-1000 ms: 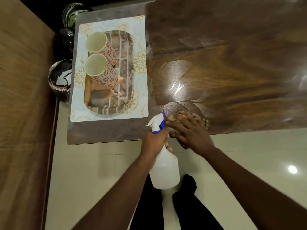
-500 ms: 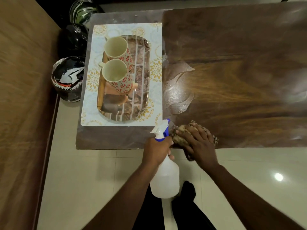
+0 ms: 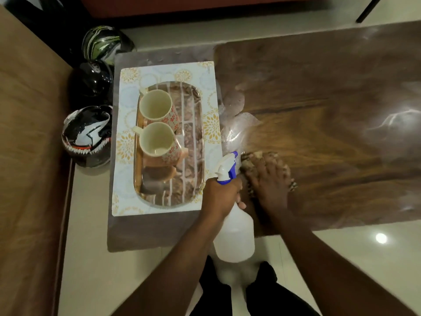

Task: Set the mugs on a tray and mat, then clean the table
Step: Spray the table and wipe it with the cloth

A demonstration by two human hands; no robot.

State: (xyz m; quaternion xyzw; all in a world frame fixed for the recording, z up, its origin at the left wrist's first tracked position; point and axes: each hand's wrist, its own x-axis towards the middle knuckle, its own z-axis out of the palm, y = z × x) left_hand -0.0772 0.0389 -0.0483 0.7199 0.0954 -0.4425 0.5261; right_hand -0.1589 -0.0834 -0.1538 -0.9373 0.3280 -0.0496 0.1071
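On the near edge of the wooden surface [image 3: 319, 92], right hand [image 3: 271, 181] lies flat with fingers spread, pressing a brownish cloth [image 3: 250, 159] down, likely so the whole palm drives the wipe. Left hand [image 3: 219, 197] curls round the neck of a white spray bottle [image 3: 234, 231], nozzle aimed forward over the wet patch [image 3: 237, 128], bottle hanging off the edge over the floor, probably kept ready for another spray. Both mugs [image 3: 157, 128] sit upright, touching or nearly so, on the oval tray [image 3: 191, 142], tray on the patterned mat [image 3: 127, 156] at the left end, well clear of the wiping zone, so the setting part looks done and cleaning is the step in hand. Surface is glossy dark wood grain with light glare at right and a streaky damp area just right of the mat. Tiled pale floor [image 3: 91, 247] below, three helmets [image 3: 87, 135] on the floor beside the left end, brown panel at far left.
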